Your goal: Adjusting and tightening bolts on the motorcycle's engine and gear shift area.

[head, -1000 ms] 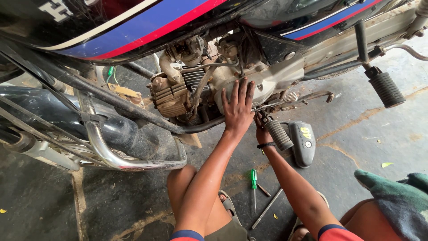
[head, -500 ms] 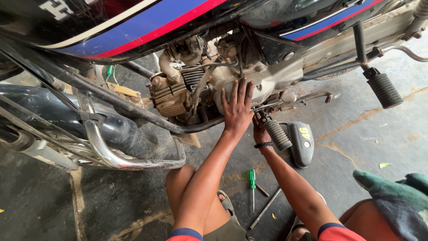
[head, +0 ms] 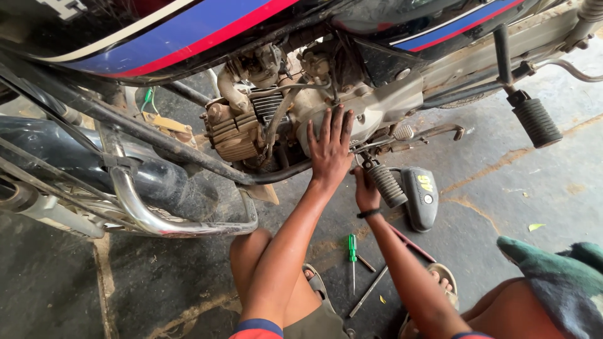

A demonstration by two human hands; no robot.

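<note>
A motorcycle stands over me, its dirty engine exposed beneath a black tank with blue and red stripes. My left hand lies flat on the grey engine side cover, fingers spread, holding nothing. My right hand, with a black band at the wrist, reaches under the engine right beside the ribbed rubber footpeg. Its fingers curl out of sight there, and whatever they touch is hidden.
A chrome crash guard juts out at the left. On the concrete floor lie a green-handled screwdriver, thin metal tools and a black cover part. A second ribbed peg hangs at the right. A green cloth rests on my knee.
</note>
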